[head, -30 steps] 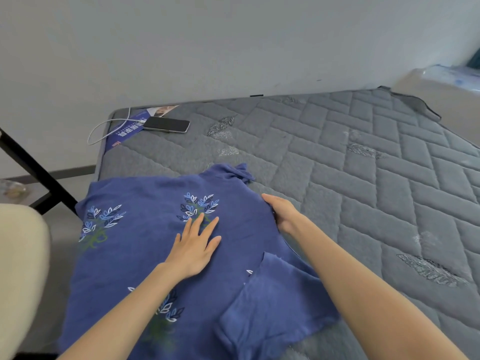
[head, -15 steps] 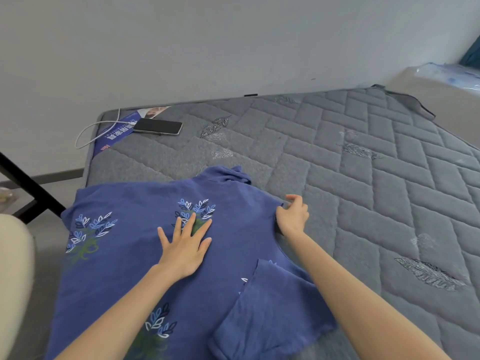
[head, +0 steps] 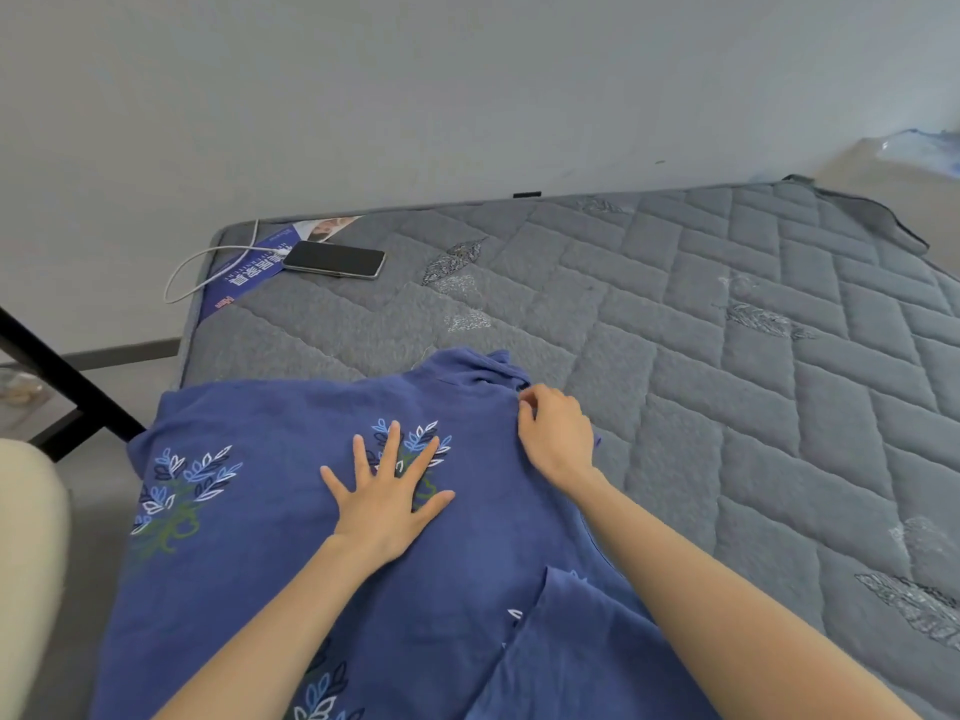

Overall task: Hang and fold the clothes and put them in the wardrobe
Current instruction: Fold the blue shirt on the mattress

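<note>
A blue shirt (head: pixel 270 511) with leaf prints lies spread over the near left corner of a grey quilted mattress (head: pixel 727 356). Its left side hangs over the mattress edge, and a sleeve (head: pixel 561 646) is folded in at the lower right. My left hand (head: pixel 387 498) presses flat on the shirt's middle, fingers straight and spread over a leaf print. My right hand (head: pixel 556 433) pinches the shirt's right edge just below the collar (head: pixel 467 368), fingers curled on the cloth.
A black phone (head: pixel 335 258) with a white cable (head: pixel 208 267) lies on a blue leaflet (head: pixel 249 275) at the mattress's far left corner. A black frame bar (head: pixel 62 376) and a cream cushion (head: pixel 26 563) stand left of the bed. The wall runs behind.
My right hand has slid up along the shirt's right edge toward the collar and now pinches it there. My left hand stays pressed flat on the shirt.
</note>
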Motion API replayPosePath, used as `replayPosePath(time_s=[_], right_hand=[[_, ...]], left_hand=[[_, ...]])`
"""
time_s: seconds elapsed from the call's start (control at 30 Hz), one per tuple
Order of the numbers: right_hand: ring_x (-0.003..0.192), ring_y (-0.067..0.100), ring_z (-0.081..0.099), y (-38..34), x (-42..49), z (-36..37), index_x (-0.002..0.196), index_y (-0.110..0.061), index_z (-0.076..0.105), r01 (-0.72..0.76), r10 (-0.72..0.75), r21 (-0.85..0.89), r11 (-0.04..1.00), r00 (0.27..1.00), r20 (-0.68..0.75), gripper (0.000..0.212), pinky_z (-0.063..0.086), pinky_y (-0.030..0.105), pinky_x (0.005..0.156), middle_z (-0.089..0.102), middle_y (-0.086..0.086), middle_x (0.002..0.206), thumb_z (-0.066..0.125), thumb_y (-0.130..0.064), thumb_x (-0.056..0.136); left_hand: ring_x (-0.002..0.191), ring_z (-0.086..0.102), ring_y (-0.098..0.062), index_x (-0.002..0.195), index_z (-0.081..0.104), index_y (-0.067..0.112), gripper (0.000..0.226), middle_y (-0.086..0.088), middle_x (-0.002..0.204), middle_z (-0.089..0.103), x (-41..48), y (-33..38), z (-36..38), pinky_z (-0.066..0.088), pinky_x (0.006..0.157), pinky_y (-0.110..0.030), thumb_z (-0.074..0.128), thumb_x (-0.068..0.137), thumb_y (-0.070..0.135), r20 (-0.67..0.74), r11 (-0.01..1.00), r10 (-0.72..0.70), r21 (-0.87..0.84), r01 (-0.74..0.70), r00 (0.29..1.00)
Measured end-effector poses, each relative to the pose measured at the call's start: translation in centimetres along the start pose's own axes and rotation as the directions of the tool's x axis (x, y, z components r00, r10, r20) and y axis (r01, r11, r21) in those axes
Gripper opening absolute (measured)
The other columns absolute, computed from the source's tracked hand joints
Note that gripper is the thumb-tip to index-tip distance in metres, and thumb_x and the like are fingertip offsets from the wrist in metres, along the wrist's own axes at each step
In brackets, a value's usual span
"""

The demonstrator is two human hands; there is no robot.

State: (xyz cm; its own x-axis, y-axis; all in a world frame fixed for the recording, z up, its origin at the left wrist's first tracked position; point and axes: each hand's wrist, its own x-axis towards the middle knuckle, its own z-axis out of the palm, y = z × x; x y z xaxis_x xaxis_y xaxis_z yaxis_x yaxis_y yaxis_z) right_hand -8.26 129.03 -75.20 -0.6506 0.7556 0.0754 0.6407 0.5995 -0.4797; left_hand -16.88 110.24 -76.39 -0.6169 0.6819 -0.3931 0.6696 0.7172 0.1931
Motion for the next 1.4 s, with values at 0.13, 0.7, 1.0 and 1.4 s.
replayPosePath(time_s=[0.13,0.7,1.0,1.4], right_hand=[[0.127,0.030,0.036,-1.3,4.5,0.2,0.134,-0.013,0.045,-0.068,0.060,0.102,0.992,0.995,0.086,0.037,0.037,0.044,0.101,0.043,0.008,0.138,0.043,-0.021,0.098],[0.072,0.010,0.051,-6.1,12.6,-2.2,0.092,-0.018,0.066,0.019,-0.003,0.459,0.888,0.999,-0.035,0.010,0.036,0.017,0.059,0.055,-0.008,0.069,0.056,-0.016,0.090],[0.088,0.017,0.058,-6.7,7.4,-5.2,0.097,-0.027,0.068,0.445,-0.436,-0.013,0.896,0.882,0.178,0.012,0.042,0.029,0.070,0.067,-0.006,0.091,0.060,-0.030,0.088],[0.094,0.022,0.064,-2.2,0.3,-5.3,0.098,-0.014,0.073,0.190,-0.174,0.036,0.981,0.787,0.592,0.027,0.050,0.032,0.087,0.073,0.005,0.098,0.048,-0.011,0.087]], left_hand=[[0.139,-0.024,-0.042,0.142,-0.008,0.054,0.075,0.010,0.152,-0.031,0.9,-0.3,-0.5,0.002,0.103,-0.073,0.030,0.082,0.076,0.019,1.000,-0.008,-0.016,0.008,1.000],[0.143,-0.011,-0.041,0.141,0.005,0.058,0.083,0.014,0.157,-0.014,2.5,-1.3,-3.6,0.013,0.103,-0.073,0.054,0.075,0.072,0.213,0.995,0.013,-0.102,0.009,0.977],[0.145,-0.008,-0.035,0.143,0.012,0.053,0.075,0.018,0.157,-0.008,2.6,-2.4,-3.8,0.014,0.105,-0.070,0.049,0.080,0.069,0.186,0.980,0.046,-0.197,-0.009,0.982],[0.116,0.053,-0.023,0.124,0.057,0.027,0.031,0.002,0.126,0.059,2.7,-1.8,-3.4,0.045,0.094,-0.042,0.043,0.096,0.030,-0.235,0.929,-0.014,-0.363,-0.074,0.972]])
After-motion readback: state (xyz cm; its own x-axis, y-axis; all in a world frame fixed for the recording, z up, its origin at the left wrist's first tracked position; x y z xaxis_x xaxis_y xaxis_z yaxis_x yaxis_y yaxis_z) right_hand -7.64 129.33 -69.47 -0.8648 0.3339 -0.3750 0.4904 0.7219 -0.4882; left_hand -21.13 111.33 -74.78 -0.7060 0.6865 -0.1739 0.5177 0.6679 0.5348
